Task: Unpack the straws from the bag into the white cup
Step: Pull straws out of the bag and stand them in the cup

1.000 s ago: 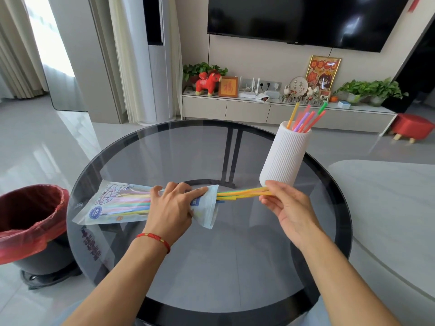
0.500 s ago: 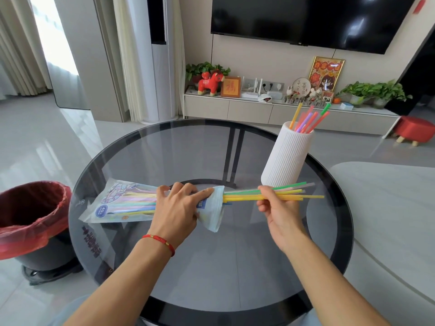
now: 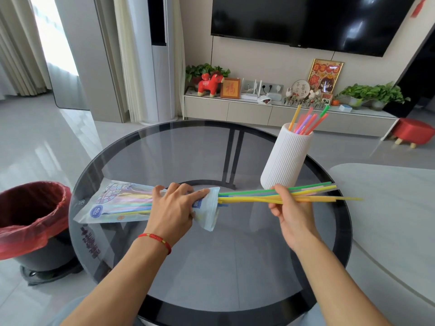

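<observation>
A clear printed straw bag (image 3: 110, 203) lies above the round glass table (image 3: 164, 156), its open mouth pointing right. My left hand (image 3: 175, 209) grips the bag near that mouth. My right hand (image 3: 290, 207) holds a bundle of yellow and green straws (image 3: 249, 195) that stick out of the bag to the right, their left ends still inside the mouth. More coloured straws remain in the bag. The white ribbed cup (image 3: 286, 158) stands just behind my right hand with several straws (image 3: 308, 120) upright in it.
A black bin with a red liner (image 3: 30, 220) stands on the floor left of the table. A pale curved surface (image 3: 395, 208) lies to the right. Behind are a TV cabinet (image 3: 259, 111) with ornaments and a red stool (image 3: 413, 132).
My right hand has pulled the straw bundle further right out of the bag, so more straw length now shows. My left hand has kept its grip on the bag.
</observation>
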Motion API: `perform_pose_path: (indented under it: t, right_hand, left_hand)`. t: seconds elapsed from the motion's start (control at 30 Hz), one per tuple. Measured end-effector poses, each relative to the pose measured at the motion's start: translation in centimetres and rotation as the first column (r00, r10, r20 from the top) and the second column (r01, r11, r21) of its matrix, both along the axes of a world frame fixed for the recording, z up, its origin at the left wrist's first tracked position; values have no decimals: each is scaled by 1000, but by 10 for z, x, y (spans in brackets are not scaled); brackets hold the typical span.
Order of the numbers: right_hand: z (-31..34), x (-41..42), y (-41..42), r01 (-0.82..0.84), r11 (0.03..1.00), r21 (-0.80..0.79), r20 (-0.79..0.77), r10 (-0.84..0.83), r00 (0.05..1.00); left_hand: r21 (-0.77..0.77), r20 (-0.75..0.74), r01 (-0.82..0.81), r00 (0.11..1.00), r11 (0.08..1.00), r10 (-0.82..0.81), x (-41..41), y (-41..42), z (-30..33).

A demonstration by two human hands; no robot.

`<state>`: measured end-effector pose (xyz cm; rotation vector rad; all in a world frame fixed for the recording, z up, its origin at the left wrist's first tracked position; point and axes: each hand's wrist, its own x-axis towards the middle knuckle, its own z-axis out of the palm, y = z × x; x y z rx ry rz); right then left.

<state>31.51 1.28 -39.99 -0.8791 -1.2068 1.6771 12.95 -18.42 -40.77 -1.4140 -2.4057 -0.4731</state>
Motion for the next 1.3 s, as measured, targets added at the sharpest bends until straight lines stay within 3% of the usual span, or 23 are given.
perform_pose_path:
  t: [0.33,0.53,0.6,0.7,0.8,0.93,1.03,1.17,1.3]
  right_hand:
    - [19,53,25,67,930,362,90,-106,990]
    - [68,73,30,55,829,557,148,-164,975]
    - [80,74,30,21,796,604,167,-152,974]
    - [100,76,24,-95,700,708,222,-93,971]
    - [122,72,12,-197,651,733,273,-15,962]
    - [137,54,-7,-273,616,739,320,36,947]
    - [139,36,-18,-327,566,757,370,40,928]
    - [148,16,-29,-396,565,724,458,35,888]
    - [154,-5,-46,-399,641,656,386,170,907]
  left_hand:
    - [-203,37,-95,994,975,104,-5,0,-8]
    - [-224,85,-9,996,975,28,2,0,-6]
    - [-168,124,73,991,983,-52,11,2,1]
    - [63,164,209,962,976,-217,35,11,15]
    - [326,204,325,893,888,-401,62,28,29]
    - [481,309,409,749,776,-586,98,55,48]
    - [526,489,348,623,776,-611,116,72,54]
    - [611,554,60,681,789,-480,108,82,60]
    - [642,600,-7,627,767,-497,101,82,66]
